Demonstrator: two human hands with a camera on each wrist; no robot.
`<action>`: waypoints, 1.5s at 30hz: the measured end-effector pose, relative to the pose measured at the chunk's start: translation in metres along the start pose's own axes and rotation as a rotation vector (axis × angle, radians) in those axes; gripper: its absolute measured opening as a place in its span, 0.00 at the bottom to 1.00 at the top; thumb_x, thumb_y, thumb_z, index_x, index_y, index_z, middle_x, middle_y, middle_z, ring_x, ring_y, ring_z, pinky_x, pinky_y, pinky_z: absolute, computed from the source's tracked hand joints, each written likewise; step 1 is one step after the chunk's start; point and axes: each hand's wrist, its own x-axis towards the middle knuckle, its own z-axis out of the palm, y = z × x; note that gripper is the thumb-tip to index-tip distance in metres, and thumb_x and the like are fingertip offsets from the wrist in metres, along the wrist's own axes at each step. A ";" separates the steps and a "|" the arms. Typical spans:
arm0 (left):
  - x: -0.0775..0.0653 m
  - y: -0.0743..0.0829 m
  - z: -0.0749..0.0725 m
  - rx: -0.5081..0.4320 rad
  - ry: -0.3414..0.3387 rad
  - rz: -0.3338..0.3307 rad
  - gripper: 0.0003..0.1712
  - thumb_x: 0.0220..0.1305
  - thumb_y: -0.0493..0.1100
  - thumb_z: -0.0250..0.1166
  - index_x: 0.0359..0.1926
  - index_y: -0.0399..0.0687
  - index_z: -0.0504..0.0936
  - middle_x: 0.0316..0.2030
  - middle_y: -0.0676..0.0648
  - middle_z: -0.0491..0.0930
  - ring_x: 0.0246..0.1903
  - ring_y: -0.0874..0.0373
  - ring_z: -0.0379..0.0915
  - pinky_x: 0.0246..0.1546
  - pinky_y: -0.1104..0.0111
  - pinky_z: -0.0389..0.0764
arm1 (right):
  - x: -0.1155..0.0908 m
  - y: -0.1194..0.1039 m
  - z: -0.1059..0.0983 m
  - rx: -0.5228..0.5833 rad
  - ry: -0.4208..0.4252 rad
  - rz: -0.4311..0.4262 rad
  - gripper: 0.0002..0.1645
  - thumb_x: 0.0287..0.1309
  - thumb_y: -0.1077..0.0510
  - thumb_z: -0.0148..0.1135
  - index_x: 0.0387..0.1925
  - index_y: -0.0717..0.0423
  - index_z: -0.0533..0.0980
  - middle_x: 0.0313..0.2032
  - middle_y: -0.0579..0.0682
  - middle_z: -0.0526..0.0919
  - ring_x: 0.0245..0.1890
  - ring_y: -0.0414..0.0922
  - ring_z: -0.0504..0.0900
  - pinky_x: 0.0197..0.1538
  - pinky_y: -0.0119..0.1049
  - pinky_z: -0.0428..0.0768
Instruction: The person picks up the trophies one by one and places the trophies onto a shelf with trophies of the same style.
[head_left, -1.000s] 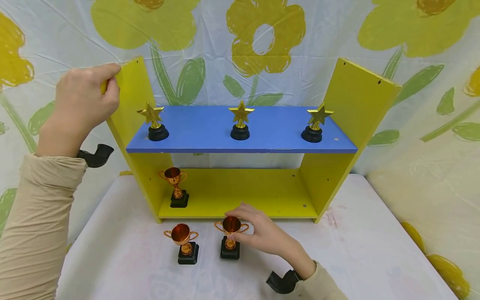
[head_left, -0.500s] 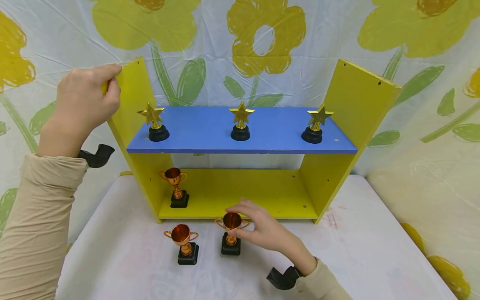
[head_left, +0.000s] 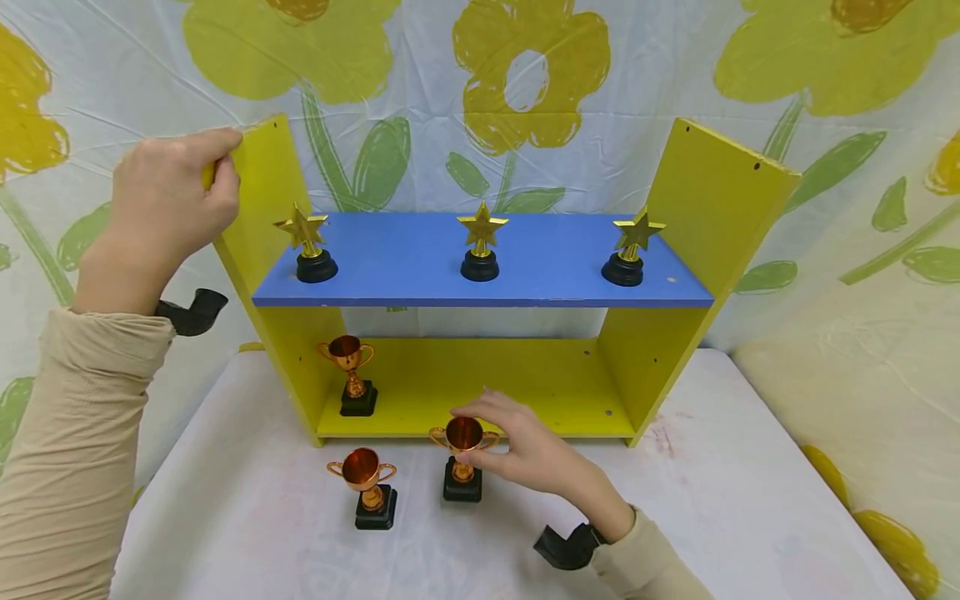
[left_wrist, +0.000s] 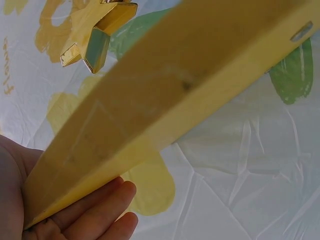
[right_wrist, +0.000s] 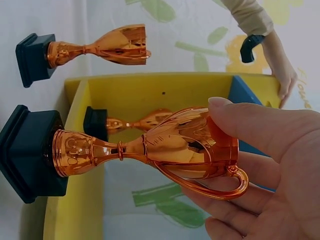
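My right hand (head_left: 528,450) pinches a copper-coloured trophy cup (head_left: 462,482) by its bowl, thumb on the near side and fingers on the far side. The right wrist view shows this two-handled trophy cup (right_wrist: 185,145) large, with its black square base. It is upright just in front of the shelf unit; whether its base touches the table I cannot tell. A second trophy cup (head_left: 375,507) stands on the table to its left, and a third (head_left: 358,398) on the yellow lower shelf's left end. My left hand (head_left: 168,187) grips the top of the shelf unit's left side panel (left_wrist: 125,115).
The shelf unit has a blue upper shelf (head_left: 405,250) bearing three gold star trophies, at left (head_left: 315,267), middle (head_left: 480,265) and right (head_left: 624,268). The yellow lower shelf (head_left: 487,383) sits just behind the held cup. A white cloth covers the table (head_left: 712,483); a flowered curtain hangs behind.
My right hand and the trophy cup it holds have shifted slightly up in the head view, towards the lower shelf. The left hand stays on the side panel.
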 end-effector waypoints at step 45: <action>-0.001 -0.001 0.001 0.001 0.013 0.014 0.23 0.64 0.33 0.45 0.51 0.39 0.84 0.43 0.35 0.84 0.19 0.41 0.67 0.21 0.54 0.60 | 0.024 0.006 -0.028 -0.056 0.029 -0.085 0.27 0.60 0.54 0.69 0.60 0.56 0.76 0.48 0.46 0.80 0.45 0.41 0.77 0.49 0.41 0.79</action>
